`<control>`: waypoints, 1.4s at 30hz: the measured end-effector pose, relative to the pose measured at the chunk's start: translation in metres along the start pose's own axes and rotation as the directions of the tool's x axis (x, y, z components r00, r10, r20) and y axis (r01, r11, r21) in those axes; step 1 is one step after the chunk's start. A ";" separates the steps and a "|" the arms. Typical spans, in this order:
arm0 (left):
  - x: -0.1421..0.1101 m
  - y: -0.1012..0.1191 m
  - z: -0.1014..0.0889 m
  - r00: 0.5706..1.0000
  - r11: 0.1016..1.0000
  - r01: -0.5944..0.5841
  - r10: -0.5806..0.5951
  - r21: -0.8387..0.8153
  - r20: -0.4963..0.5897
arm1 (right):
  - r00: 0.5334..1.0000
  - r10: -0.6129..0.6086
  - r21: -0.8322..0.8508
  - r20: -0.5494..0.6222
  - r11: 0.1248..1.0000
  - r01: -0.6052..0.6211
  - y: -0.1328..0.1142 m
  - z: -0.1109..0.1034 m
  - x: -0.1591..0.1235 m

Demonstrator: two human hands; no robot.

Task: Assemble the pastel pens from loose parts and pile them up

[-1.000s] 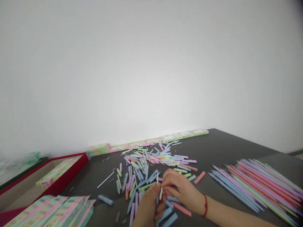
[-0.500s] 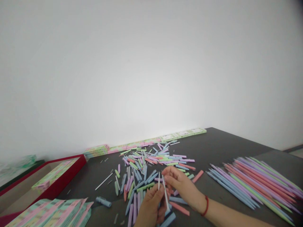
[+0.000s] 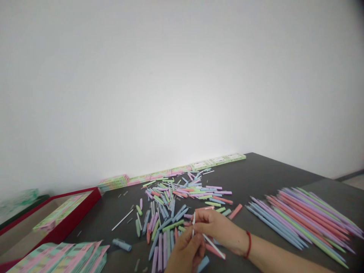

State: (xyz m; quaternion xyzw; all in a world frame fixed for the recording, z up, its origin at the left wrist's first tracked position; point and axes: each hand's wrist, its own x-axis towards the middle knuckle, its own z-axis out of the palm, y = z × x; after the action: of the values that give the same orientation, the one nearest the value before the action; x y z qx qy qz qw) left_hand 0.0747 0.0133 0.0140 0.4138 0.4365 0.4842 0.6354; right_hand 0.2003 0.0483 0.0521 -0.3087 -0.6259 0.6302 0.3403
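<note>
My left hand (image 3: 186, 250) is closed, thumb and fingers pinching a thin white pen refill (image 3: 193, 220) that stands upright. Against it, my right hand (image 3: 220, 229), with a red cord at the wrist, has its fingertips closed at the same refill. A second white refill (image 3: 214, 246) slants out below my right hand; I cannot tell which hand holds it. Along the top of my right fingers shows a salmon pen piece (image 3: 204, 208), partly hidden. Pastel pen barrels and caps (image 3: 160, 246) lie loose around and beyond my hands.
Finished-looking pastel pens (image 3: 307, 223) lie in a row at right on the dark table (image 3: 261, 170). Flat printed boxes (image 3: 204, 164) line the wall. At left are a red box (image 3: 85, 204) and printed packets (image 3: 62, 258). A blue cap (image 3: 122, 244) lies near them.
My right hand has come down and closer to my left, its fingertips now at the upright refill. The second refill has swung from near upright to slanting down right.
</note>
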 end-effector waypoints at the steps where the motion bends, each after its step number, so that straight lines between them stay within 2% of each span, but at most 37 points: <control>1: -0.001 0.001 -0.001 1.000 1.000 0.004 -0.004 -0.002 0.028 | 1.000 -0.013 0.016 -0.022 1.000 0.013 -0.002 -0.001 0.000; 4: -0.006 0.008 -0.004 0.986 1.000 0.024 -0.023 0.001 0.163 | 0.994 -0.061 0.113 -0.089 0.991 0.071 -0.010 -0.010 0.003; 7: -0.008 0.015 -0.006 0.963 0.998 0.015 0.002 -0.062 0.269 | 0.973 -0.125 0.165 -0.194 0.974 0.158 -0.022 -0.027 0.007; 9: -0.008 0.017 -0.007 0.959 0.994 0.019 0.012 -0.108 0.284 | 0.952 -0.144 0.169 -0.268 0.966 0.194 -0.028 -0.038 0.008; 11: -0.007 0.017 -0.006 0.969 0.995 0.014 0.011 -0.100 0.249 | 0.950 -0.125 0.174 -0.287 0.968 0.180 -0.031 -0.044 0.009; 15: -0.007 0.013 -0.006 0.990 0.997 -0.037 0.027 0.068 0.136 | 0.971 -0.086 0.113 -0.222 0.987 0.113 -0.027 -0.041 0.009; 18: -0.005 0.008 -0.007 0.989 0.986 -0.045 0.022 0.159 0.144 | 0.968 -0.133 -0.021 -0.212 0.991 0.132 -0.022 -0.034 0.008; 25: -0.002 0.007 -0.007 0.995 0.991 0.015 -0.028 0.135 0.095 | 0.955 -0.223 -0.232 -0.196 0.957 0.175 -0.017 -0.029 0.005; 29: 0.002 0.005 -0.006 0.986 0.990 0.076 -0.092 0.118 0.141 | 0.940 -0.282 -0.379 -0.190 0.905 0.194 -0.014 -0.030 0.004; 32: 0.004 0.004 -0.009 0.982 0.993 0.086 -0.099 0.082 0.164 | 0.955 -0.255 -0.371 -0.151 0.910 0.185 -0.016 -0.032 0.004; 37: -0.003 0.013 -0.015 0.958 0.986 0.127 -0.150 0.106 0.245 | 0.985 -0.169 -0.230 -0.042 0.961 0.155 -0.023 -0.037 0.002; 42: -0.007 0.023 -0.017 0.941 0.976 0.171 -0.202 0.135 0.271 | 0.990 -0.140 -0.204 -0.033 0.970 0.131 -0.024 -0.040 0.002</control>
State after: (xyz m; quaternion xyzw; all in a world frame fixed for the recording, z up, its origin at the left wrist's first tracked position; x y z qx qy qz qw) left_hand 0.0519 0.0128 0.0323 0.4696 0.4043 0.3329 0.7108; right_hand 0.2331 0.0731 0.0747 -0.3129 -0.6976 0.5316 0.3644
